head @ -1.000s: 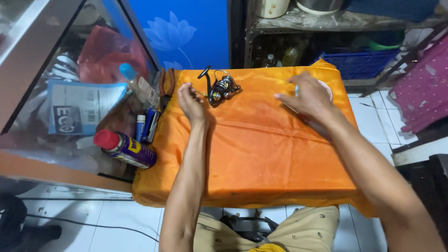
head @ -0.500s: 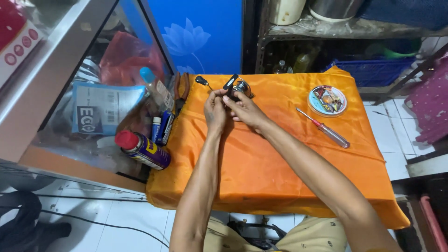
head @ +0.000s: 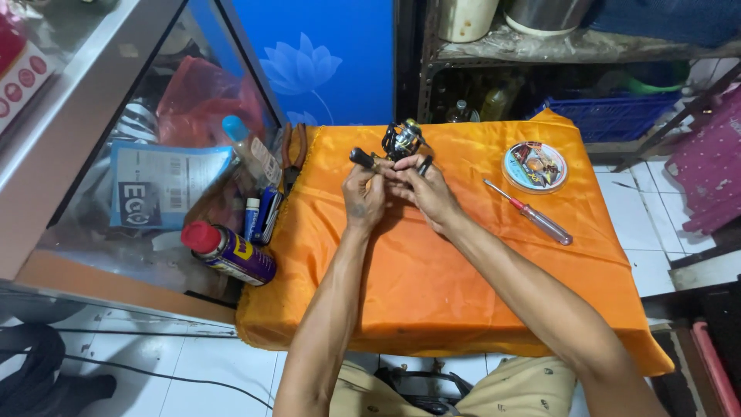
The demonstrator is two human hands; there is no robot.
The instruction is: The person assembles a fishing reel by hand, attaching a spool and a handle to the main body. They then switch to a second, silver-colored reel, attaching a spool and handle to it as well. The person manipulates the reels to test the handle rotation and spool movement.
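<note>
Left hand [head: 363, 197]: fingers grip the reel [head: 403, 140] handle.
Right hand [head: 424, 193]: fingers hold the reel.
Round pack [head: 534, 166]: right, on orange table [head: 432, 286].
Can [head: 228, 252]: blue, red cap, left.

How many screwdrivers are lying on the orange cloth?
1: the screwdriver lies on the orange cloth, right of both hands and just below the round tin. Others may be hidden.

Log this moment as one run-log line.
left hand: grips reel handle knob | right hand: on fishing reel | screwdriver, round tin: lie apart on orange cloth
</note>
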